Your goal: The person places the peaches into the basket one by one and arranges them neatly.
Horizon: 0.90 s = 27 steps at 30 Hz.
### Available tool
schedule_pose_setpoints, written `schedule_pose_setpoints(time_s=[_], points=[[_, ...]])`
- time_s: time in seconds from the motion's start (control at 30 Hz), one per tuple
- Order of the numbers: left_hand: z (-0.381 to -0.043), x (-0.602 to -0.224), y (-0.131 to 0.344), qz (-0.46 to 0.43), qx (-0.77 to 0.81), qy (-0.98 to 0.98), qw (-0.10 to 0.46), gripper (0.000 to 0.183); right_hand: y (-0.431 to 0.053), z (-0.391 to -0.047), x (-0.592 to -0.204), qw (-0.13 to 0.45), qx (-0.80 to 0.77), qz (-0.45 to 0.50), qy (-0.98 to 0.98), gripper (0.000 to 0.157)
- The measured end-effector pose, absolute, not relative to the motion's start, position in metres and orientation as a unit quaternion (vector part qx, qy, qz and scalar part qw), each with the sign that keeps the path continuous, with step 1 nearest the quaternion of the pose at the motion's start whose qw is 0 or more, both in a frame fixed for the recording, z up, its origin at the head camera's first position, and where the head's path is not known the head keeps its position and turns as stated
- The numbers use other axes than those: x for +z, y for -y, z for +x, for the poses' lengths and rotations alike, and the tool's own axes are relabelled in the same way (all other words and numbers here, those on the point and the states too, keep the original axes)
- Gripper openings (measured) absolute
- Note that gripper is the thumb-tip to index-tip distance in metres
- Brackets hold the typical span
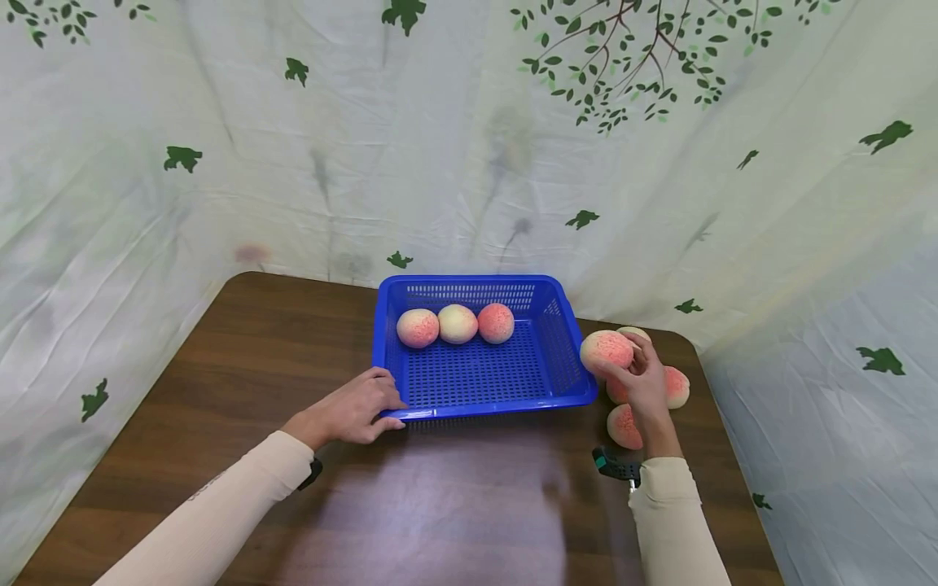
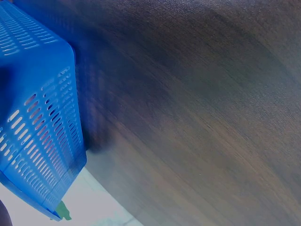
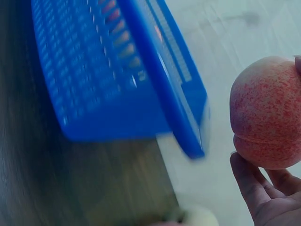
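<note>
My left hand (image 1: pixel 359 407) grips the front left corner of a blue plastic basket (image 1: pixel 476 409), fingers over the rim and thumb outside it. Inside, along the back, three peaches sit in a row: a pink and cream one (image 1: pixel 418 329), a paler one (image 1: pixel 458 324) and a redder one (image 1: pixel 496 323). Just beyond the basket's right side, my right hand (image 1: pixel 645 387) holds another peach (image 1: pixel 607 351) between thumb and fingers. The right wrist view shows this held peach (image 3: pixel 265 113) raised beside the basket's rim (image 3: pixel 160 70).
Several more peaches lie on the table around and under my right hand, including one in front (image 1: pixel 624 427) and one to the right (image 1: pixel 677 388). The brown wooden table (image 1: pixel 454 505) ends at a leaf-printed cloth (image 1: pixel 440 163) behind and at the sides.
</note>
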<state>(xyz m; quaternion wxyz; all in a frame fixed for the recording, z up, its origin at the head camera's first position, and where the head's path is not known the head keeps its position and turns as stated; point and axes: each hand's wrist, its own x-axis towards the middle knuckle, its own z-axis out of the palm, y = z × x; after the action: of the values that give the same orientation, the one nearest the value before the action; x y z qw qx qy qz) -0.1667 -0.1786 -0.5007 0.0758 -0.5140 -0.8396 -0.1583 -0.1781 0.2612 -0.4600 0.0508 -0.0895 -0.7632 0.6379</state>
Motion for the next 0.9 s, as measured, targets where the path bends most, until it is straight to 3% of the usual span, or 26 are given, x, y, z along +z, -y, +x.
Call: schedule_pose_setpoints(time_s=[0.9], points=[[-0.168,-0.502,0.179,-0.519,-0.161,0.836,0.082,0.017,-0.138,-0.226,-0.467,-0.004,0.654,0.019,0.756,0.062]])
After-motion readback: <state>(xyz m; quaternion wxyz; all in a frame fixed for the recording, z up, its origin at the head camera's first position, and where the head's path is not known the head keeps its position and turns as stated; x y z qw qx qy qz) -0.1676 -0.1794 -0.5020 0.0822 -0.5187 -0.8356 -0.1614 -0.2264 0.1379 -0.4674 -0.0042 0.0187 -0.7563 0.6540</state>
